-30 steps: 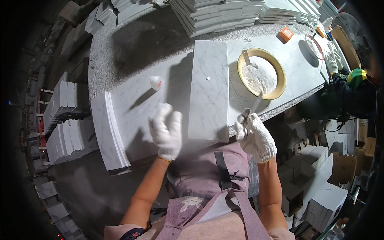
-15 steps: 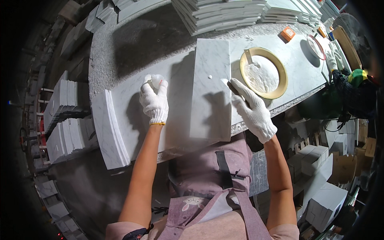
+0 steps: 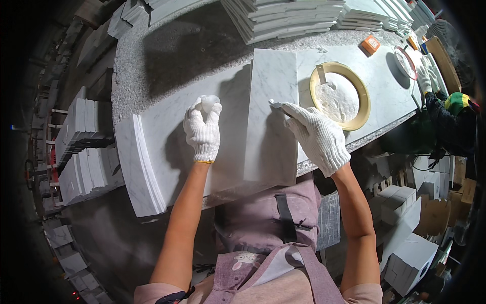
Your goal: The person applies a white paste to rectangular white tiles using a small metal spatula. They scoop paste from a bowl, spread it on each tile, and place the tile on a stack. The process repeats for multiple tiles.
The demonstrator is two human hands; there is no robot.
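Note:
My left hand (image 3: 202, 131), in a white knitted glove, is closed around a small whitish, translucent, rounded thing (image 3: 208, 103). It hovers over the pale marble slab to the left of a long marble tile (image 3: 274, 71). My right hand (image 3: 320, 136), gloved as well, grips a small flat scraper (image 3: 276, 105), its handle mostly hidden by the fingers. The scraper's tip is beside a small white dab (image 3: 271, 101) on the tile; whether they touch I cannot tell. Right of the tile, a yellow bowl (image 3: 365, 101) holds white powder (image 3: 338, 101), with a flat strip (image 3: 321, 74) at its rim.
Several marble tiles stand stacked (image 3: 288, 20) along the back, and thin ones (image 3: 140, 167) lie at the table's left end. An orange box (image 3: 370, 44) and a red-rimmed dish (image 3: 405, 63) are at the far right, near another person's gloved hand (image 3: 428, 76).
My right hand has moved left over the tile, bringing the scraper to the white dab. My left hand, still closed on the rounded thing, is slightly farther right. The whole view has shifted a little.

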